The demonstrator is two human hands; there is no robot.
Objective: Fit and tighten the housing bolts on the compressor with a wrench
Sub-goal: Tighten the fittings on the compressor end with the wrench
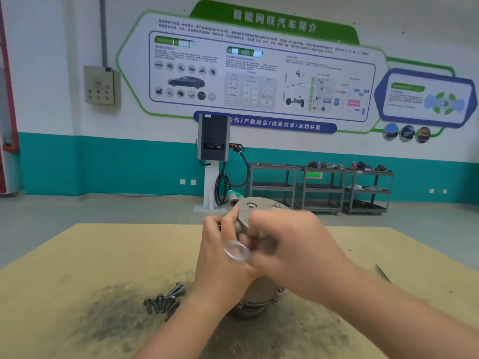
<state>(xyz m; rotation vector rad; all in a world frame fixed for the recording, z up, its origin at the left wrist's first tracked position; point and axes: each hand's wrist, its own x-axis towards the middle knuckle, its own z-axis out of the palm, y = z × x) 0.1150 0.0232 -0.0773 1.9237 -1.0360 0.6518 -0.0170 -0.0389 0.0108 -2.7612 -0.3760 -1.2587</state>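
Note:
A grey metal compressor (259,206) stands upright in the middle of the tan table (77,255), its round top cover facing away. My left hand (217,257) grips the left edge of the cover, thumb up on the rim. My right hand (295,244) is blurred and curls against the cover's near side, holding a tool of which only a clear round handle end (236,251) shows. Its working tip is hidden between my hands. Several loose flanged bolts (166,299) lie in a heap on the table left of the compressor's base.
A dark pointed tool (383,273) lies on the table at the right, partly behind my right forearm. A dark grimy patch (111,320) stains the near table surface. Beyond the table are a charging post (213,141) and grey shelf carts (321,187) by the wall.

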